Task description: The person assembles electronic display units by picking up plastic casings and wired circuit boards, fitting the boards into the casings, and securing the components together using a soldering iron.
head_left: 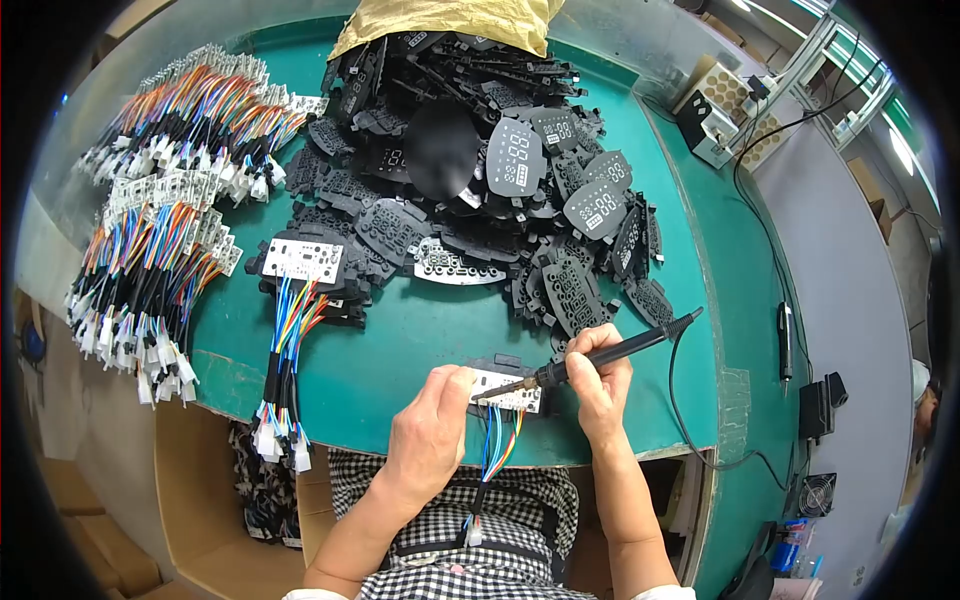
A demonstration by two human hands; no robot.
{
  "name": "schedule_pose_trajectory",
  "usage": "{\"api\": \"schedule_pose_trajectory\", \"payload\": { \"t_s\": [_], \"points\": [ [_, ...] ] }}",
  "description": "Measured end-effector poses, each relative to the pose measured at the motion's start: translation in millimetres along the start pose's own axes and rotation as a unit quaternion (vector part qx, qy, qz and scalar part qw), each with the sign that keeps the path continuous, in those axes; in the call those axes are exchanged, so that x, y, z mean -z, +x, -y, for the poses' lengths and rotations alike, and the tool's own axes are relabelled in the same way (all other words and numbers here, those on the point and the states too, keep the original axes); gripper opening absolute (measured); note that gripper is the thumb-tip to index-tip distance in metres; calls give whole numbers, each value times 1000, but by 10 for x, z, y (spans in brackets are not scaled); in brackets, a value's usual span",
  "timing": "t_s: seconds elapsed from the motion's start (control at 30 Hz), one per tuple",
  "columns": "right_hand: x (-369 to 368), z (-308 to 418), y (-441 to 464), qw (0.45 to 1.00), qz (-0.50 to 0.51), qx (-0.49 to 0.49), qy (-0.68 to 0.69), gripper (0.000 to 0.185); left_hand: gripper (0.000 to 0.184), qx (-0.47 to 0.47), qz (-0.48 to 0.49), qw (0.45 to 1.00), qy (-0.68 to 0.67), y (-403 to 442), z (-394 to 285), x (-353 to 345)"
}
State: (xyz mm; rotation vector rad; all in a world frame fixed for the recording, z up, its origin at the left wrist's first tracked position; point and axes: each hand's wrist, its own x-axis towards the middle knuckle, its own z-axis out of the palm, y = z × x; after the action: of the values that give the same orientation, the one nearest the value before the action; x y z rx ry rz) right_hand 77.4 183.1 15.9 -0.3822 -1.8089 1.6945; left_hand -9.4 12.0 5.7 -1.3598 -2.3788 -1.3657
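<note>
My right hand (pixel 600 385) is closed around a black soldering iron (pixel 630 347), its metal tip pointing left over a small white circuit board (pixel 508 392). My left hand (pixel 432 428) is closed at the board's left end, its fingertips pinching that edge. The board rests on a black plastic part at the table's front edge. Blue, white, yellow and red wires (pixel 492 447) run from the board down to a white connector (pixel 473 530) over the checkered apron. Whether the tip touches the board cannot be made out.
A large heap of black plastic display panels (pixel 515 158) covers the back of the green table (pixel 380 385), under a yellow sack (pixel 445 25). Wired boards (pixel 150 240) are piled at left; another bundle (pixel 285 350) lies nearer. The iron's cord (pixel 690 440) loops right.
</note>
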Motion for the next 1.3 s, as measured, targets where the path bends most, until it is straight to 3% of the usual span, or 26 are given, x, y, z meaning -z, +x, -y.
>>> {"api": "schedule_pose_trajectory", "payload": {
  "t_s": [0.53, 0.6, 0.67, 0.73, 0.83, 0.97, 1.07, 1.3],
  "points": [
    [24, -61, 10, 999, -13, 19, 44, 13, 30, 14, 1, 1000, -5, -7, -2, 1],
    [54, 0, 51, 982, -76, 68, 157, 13, 28, 5, -5, 1000, -11, 22, -25, 27],
    [119, 104, 69, 973, -135, 96, 161, 13, 26, -9, -18, 1000, -10, 64, -34, 76],
    [189, 178, 81, 955, -198, 126, 181, 13, 25, -26, 21, 996, 78, 42, -9, 116],
    [373, 243, 75, 940, -256, 149, 170, 13, 20, -2, 25, 998, 58, 59, -7, 136],
    [628, 206, 41, 934, -263, 160, 182, 12, 15, -18, -53, 994, 97, 278, 4, 725],
    [673, 167, 50, 930, -269, 155, 196, 12, 16, 46, -119, 985, 118, 562, 189, 1318],
    [646, 153, 54, 929, -277, 137, 206, 13, 19, 84, -92, 985, 116, 841, 1065, 1661]
  ]
}}
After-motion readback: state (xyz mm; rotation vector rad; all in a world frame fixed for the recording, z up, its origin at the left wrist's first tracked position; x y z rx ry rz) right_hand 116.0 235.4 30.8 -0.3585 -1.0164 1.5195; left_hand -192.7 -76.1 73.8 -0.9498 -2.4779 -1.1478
